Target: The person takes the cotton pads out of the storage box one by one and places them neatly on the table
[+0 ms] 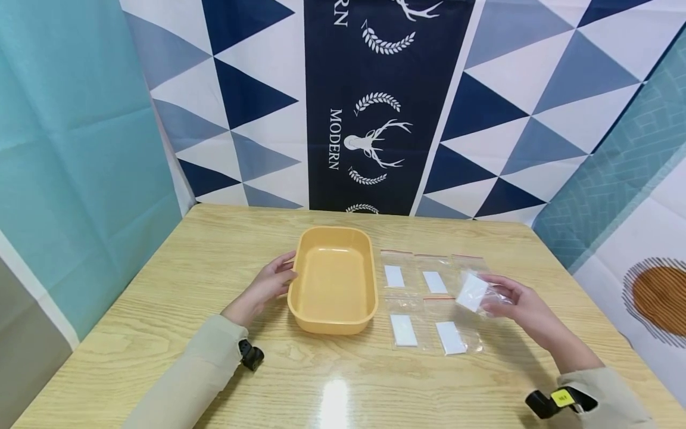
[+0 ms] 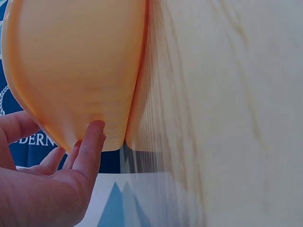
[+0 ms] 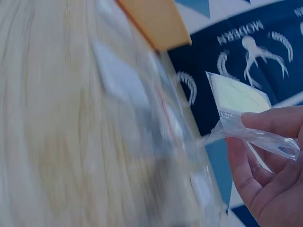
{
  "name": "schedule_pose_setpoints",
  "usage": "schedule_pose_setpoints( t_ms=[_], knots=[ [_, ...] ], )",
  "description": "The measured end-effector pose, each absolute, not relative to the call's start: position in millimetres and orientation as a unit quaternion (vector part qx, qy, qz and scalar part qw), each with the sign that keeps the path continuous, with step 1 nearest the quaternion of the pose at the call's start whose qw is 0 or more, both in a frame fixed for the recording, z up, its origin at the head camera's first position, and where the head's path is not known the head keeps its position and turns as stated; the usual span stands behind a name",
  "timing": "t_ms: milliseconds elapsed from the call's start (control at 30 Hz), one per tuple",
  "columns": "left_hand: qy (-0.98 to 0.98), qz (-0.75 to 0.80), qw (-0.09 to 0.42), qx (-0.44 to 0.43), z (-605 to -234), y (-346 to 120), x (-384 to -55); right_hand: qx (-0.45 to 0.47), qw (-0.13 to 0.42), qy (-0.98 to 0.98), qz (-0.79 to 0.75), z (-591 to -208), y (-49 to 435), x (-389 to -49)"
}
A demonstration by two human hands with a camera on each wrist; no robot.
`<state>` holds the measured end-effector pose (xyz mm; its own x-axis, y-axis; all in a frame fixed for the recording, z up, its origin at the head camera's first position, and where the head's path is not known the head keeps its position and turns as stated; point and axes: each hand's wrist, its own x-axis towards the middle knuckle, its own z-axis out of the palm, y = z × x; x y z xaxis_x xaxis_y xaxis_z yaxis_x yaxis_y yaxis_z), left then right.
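A yellow-orange plastic basin (image 1: pixel 332 328) stands on the table with nothing inside. My left hand (image 1: pixel 268 283) holds its left side; in the left wrist view the thumb lies at the rim and a fingertip presses the outer wall. My right hand (image 1: pixel 517 304) pinches a clear plastic bag with a flat white card (image 1: pixel 473 292) between thumb and fingers, lifted above the table. Left of and below it lie similar clear zip bags with white rectangles inside, such as the near-left bag (image 1: pixel 404 330) and the far-left bag (image 1: pixel 394 276).
The wooden table (image 1: pixel 134 351) reaches back to a patterned cloth (image 1: pixel 257 119) with triangles and a deer print. Teal cloth (image 1: pixel 80 149) hangs at the left. The bags lie close to the basin's right side, some edges overlapping.
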<state>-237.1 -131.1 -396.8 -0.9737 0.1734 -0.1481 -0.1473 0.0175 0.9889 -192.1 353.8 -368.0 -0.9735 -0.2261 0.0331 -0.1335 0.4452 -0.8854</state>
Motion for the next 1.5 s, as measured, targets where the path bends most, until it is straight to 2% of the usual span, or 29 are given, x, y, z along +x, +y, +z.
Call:
schedule_pose_setpoints(
  t_ms=[333, 567, 767, 900, 1100, 1300, 1500],
  knots=[
    [0.713, 0.691, 0.121, 0.008, -396.8, -131.2, -236.5, -0.14, 0.043, 0.885, -0.441, -376.6, 389.2, -190.3],
    [0.7, 0.702, 0.129, 0.013, -391.9, -129.5, -235.3, -0.196, 0.012, 0.908, -0.37, -384.1, 403.3, -190.0],
    [0.697, 0.705, 0.13, 0.019, -392.5, -126.8, -234.8, -0.225, 0.006, 0.92, -0.32, -386.6, 408.6, -185.4],
    [0.698, 0.705, 0.127, 0.017, -393.6, -125.9, -235.4, -0.235, 0.018, 0.924, -0.3, -387.8, 409.1, -182.8],
    [0.699, 0.703, 0.128, 0.012, -394.4, -126.3, -235.9, -0.253, 0.077, 0.904, -0.335, -394.3, 413.0, -179.7],
    [0.702, 0.701, 0.127, 0.01, -395.6, -126.0, -236.2, -0.297, 0.077, 0.882, -0.357, -400.6, 416.1, -178.4],
    [0.704, 0.698, 0.127, 0.007, -396.2, -125.5, -236.0, -0.215, 0.031, 0.905, -0.366, -396.6, 417.3, -177.2]
  ],
)
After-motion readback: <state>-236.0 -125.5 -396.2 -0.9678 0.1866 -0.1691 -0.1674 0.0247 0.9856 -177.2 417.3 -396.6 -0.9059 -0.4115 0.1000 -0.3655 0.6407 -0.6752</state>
